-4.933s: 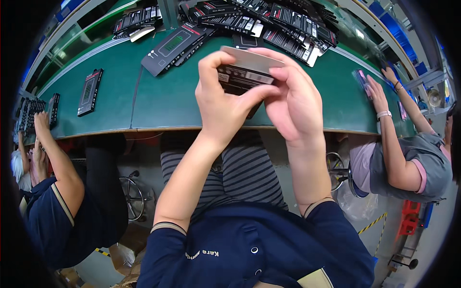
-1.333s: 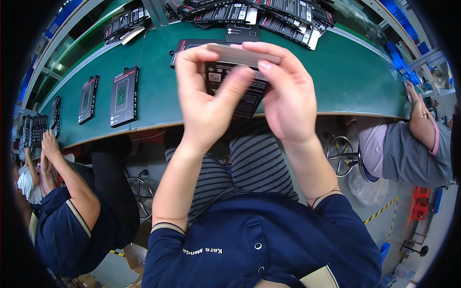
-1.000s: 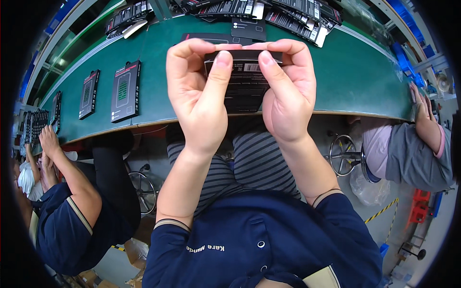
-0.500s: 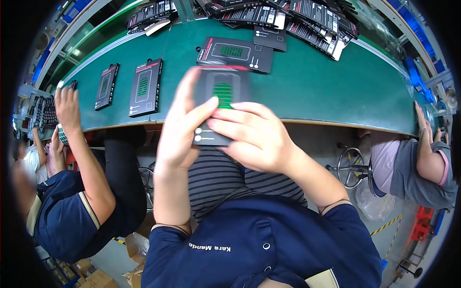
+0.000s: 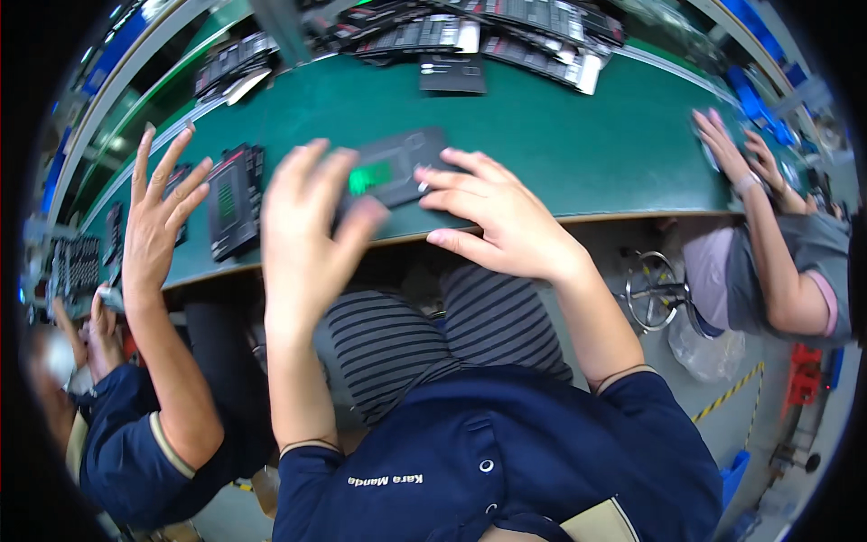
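A flat black box (image 5: 411,154) with a bright green panel lies tilted on the green table between my hands. My left hand (image 5: 302,226) hovers at its left end, thumb apart from the fingers, blurred by motion. Along the box's right end is my right hand (image 5: 506,217), its fingers spread; whether the fingertips touch the box I cannot tell. Neither hand is closed round anything. To the left of my left hand, black boxes (image 5: 228,203) of the same look stand close together.
A heap of black boxes (image 5: 533,32) fills the table's far side, with a flat black box (image 5: 456,77) before it. Another pile (image 5: 237,68) lies far left. A co-worker's spread hand (image 5: 153,217) reaches over the left; another person's hands (image 5: 727,149) rest at the right.
The upright box that both hands held has left them, and the hands have moved apart. The box behind now lies nearer, between them. The co-worker's hand at the left has spread its fingers.
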### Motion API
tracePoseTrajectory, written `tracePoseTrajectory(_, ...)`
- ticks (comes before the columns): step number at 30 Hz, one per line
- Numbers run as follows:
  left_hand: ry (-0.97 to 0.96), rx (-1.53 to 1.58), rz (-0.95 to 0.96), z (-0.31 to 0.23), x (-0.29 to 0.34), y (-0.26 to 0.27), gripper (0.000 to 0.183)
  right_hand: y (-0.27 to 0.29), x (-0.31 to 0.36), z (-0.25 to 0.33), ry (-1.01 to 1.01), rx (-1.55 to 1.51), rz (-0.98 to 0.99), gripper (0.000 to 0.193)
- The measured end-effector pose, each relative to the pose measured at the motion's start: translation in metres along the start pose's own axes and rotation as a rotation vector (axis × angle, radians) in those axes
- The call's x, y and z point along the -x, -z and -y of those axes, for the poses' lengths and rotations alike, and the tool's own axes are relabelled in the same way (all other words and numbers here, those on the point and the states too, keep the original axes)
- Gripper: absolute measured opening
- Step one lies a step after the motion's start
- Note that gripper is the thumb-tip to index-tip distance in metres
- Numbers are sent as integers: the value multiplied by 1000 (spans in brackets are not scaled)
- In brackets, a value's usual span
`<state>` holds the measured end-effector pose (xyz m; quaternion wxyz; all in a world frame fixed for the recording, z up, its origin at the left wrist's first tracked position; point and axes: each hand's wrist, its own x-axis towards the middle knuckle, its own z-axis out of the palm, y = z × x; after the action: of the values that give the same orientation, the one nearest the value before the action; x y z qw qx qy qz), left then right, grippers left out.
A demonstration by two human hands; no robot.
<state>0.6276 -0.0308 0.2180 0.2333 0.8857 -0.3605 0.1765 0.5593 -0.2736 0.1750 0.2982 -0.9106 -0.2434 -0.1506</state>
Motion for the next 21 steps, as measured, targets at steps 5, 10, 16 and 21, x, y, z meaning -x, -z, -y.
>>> tracePoseTrajectory(5,-279,-134,268,-54,7,-32,68,54,32,-47,-181,-102,-190,26)
tracePoseTrajectory(10,-166,77,149,-63,-26,6,35,121,98,-132,-483,328,-416,28)
tracePoseTrajectory(16,-212,-204,69,-13,-41,-33,49,143,106,-173,-537,635,-429,33)
tracePoseTrajectory(21,-138,-86,237,-23,-32,-55,81,138,109,-161,-484,586,-399,30)
